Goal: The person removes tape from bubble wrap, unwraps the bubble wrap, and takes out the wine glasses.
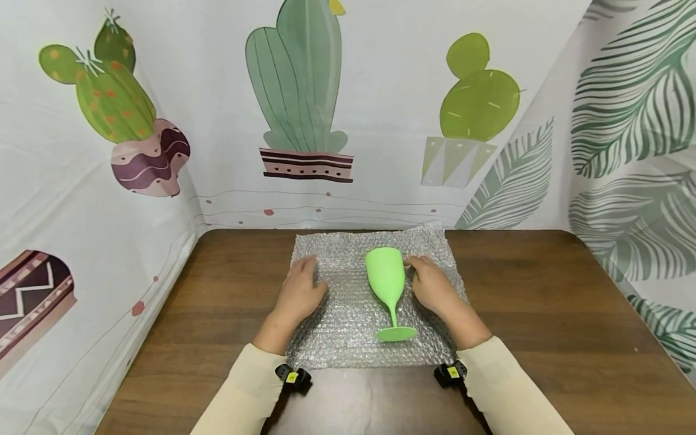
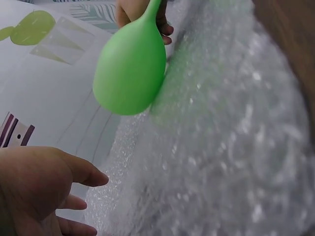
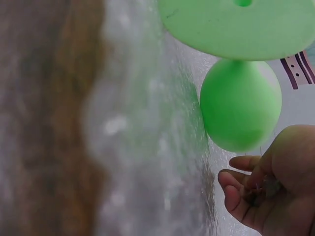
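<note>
A light green plastic goblet (image 1: 385, 275) lies on its side on a sheet of bubble wrap (image 1: 342, 326), its bowl toward the far edge and its round foot toward me. My left hand (image 1: 298, 290) is over the left part of the sheet, thumb and fingers spread apart, with a gap between it and the goblet. Close to the right side of the bowl is my right hand (image 1: 435, 284), its fingers loosely bent. In the right wrist view this hand (image 3: 280, 182) shows no hold on the goblet (image 3: 241, 108); whether a fingertip touches the bowl I cannot tell.
The bubble wrap lies on a brown wooden table (image 1: 544, 314), its far edge slightly raised at the right. Behind and beside the table hangs a white cloth (image 1: 391, 121) printed with cacti and leaves. A small black camera (image 1: 293, 378) is strapped to each wrist.
</note>
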Action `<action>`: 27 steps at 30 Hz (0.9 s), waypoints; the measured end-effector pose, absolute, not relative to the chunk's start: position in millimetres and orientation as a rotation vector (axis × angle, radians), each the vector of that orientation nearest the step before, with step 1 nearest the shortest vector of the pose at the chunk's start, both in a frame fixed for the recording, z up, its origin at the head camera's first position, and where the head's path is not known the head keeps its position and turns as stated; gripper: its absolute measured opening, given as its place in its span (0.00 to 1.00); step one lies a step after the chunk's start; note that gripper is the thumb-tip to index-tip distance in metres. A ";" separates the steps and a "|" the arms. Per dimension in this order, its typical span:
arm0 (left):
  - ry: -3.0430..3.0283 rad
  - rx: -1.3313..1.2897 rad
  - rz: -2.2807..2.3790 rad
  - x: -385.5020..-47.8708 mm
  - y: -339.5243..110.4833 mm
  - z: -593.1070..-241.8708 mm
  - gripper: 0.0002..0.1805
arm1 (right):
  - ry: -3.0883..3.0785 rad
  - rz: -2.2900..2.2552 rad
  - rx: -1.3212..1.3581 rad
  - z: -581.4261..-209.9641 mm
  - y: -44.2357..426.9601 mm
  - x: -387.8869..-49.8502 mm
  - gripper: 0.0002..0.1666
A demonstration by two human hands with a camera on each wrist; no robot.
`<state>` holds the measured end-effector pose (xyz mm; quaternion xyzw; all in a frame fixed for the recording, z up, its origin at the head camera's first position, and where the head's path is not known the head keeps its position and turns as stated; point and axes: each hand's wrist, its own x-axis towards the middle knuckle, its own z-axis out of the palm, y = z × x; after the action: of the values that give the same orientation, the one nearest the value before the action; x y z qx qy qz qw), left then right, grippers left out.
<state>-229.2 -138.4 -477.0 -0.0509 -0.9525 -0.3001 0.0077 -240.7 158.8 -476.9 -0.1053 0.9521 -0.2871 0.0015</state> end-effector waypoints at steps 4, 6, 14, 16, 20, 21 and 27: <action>-2.971 -0.148 -0.966 -228.3 -134.5 -471.3 0.38 | 2.965 -0.919 -0.343 -475.3 161.2 -240.0 0.28; -2.968 -0.153 -0.990 -227.3 -132.1 -468.1 0.38 | 2.953 -0.922 -0.346 -474.3 162.4 -239.7 0.29; -2.954 -0.203 -1.023 -219.3 -122.2 -459.9 0.34 | 2.890 -0.975 -0.315 -465.9 164.1 -231.8 0.23; -2.959 -0.217 -1.024 -216.0 -119.5 -459.3 0.32 | 2.870 -0.983 -0.300 -463.6 164.8 -228.3 0.21; -2.964 -0.278 -1.041 -208.7 -112.1 -457.5 0.28 | 2.824 -1.002 -0.282 -459.8 166.2 -220.8 0.18; -2.961 -0.303 -1.048 -206.8 -109.8 -456.9 0.28 | 2.805 -1.013 -0.275 -459.3 166.2 -218.7 0.17; -2.969 -0.503 -1.055 -196.8 -97.6 -457.8 0.25 | 2.632 -1.093 -0.285 -457.0 165.3 -209.0 0.19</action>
<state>-196.8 -97.6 -457.8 -0.1575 -0.9302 -0.3306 -0.0247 -209.0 165.3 -457.0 -0.0987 0.9101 -0.3780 0.1381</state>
